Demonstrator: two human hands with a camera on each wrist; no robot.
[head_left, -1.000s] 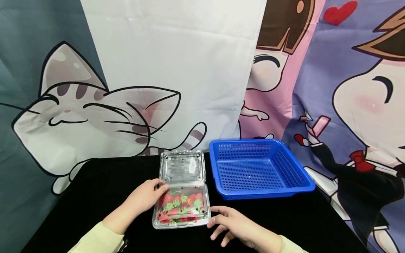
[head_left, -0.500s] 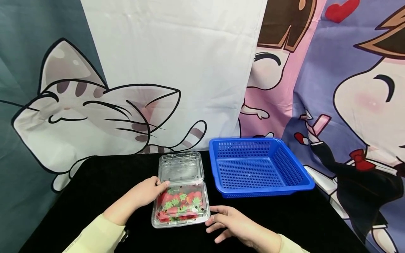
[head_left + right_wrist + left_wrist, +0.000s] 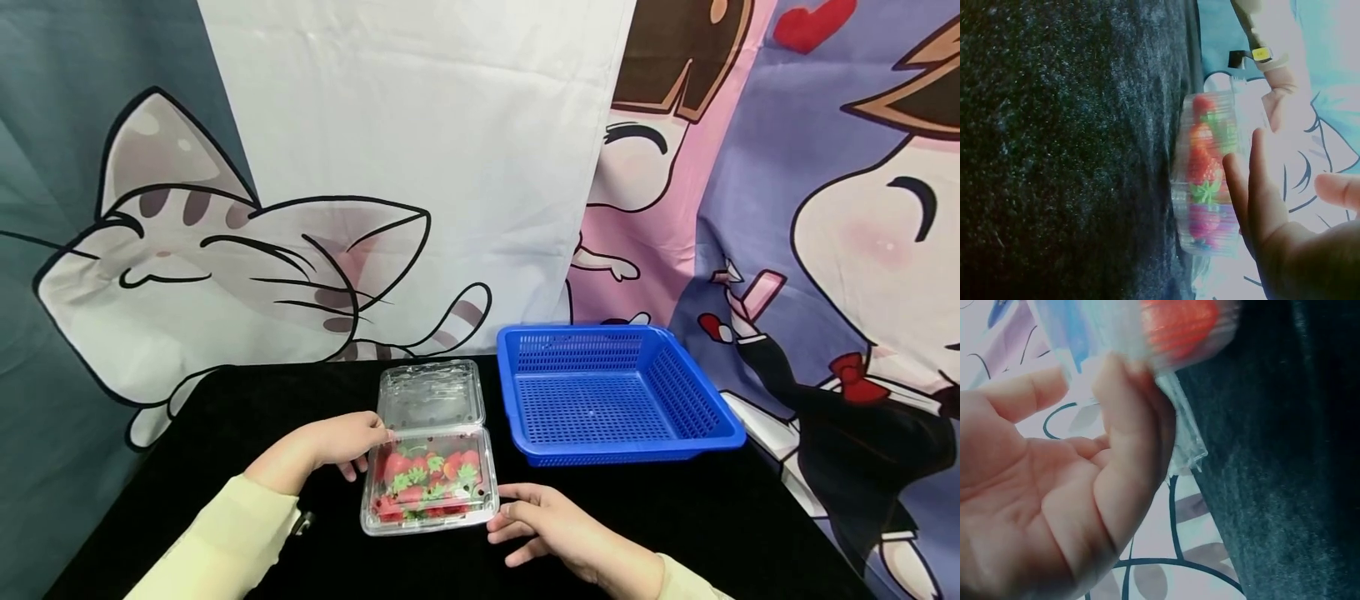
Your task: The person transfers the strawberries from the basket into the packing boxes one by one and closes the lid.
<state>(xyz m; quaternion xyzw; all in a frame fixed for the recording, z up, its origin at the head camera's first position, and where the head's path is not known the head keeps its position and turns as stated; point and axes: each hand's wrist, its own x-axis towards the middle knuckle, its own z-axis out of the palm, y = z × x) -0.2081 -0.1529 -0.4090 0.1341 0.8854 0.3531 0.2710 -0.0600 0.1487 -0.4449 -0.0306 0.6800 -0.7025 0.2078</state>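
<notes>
A clear plastic clamshell box [image 3: 474,523] stands on the black cloth, its lid [image 3: 431,396] folded back away from me. Red strawberries [image 3: 427,479] with green leaves fill the near half, seen through ribbed sides in the right wrist view. At the far left corner my left hand [image 3: 341,442] pinches the box rim, thumb on top and fingers bent at the side. In the left wrist view those fingers [image 3: 1132,419] meet the clear plastic. My right hand [image 3: 551,529] is beside the near right corner, fingers loosely extended and index fingertip right at the rim.
A blue perforated basket [image 3: 618,454] sits behind and to the right of the box. The black cloth [image 3: 292,392] covers the table. Behind it hangs a printed cartoon backdrop [image 3: 420,108].
My left hand has turned at the box corner, and its fingers now show left of the box. The folded-back lid lies slightly lower. My right hand stays nearly in place.
</notes>
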